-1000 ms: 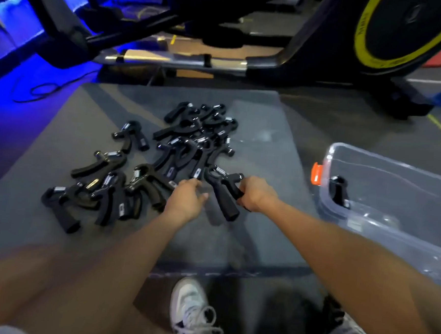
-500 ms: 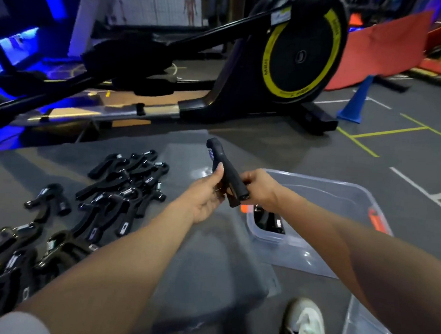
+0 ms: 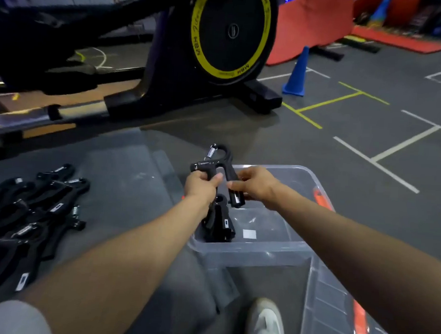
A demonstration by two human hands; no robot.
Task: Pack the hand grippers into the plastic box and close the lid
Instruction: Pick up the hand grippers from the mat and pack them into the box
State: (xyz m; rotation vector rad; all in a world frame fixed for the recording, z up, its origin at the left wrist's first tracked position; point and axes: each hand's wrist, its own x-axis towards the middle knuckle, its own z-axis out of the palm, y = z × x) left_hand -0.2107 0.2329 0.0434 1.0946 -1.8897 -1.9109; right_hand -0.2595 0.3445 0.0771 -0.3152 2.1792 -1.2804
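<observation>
One hand gripper in two hands

Hand gripper: held above the near-left corner of the box, spring end up, one handle in the fingers of the left hand, the other in those of the right hand.
Box: on the floor, below and to the right of the fingers.
Packed grippers: inside the box, directly beneath the fingers, against its left wall.
Loose grippers: heaped on the mat, well left of the fingers.
Lid: nearer than the box, right of the shoe.
Exercise machine: beyond the fingers.
Cone: beyond, to the right.
</observation>
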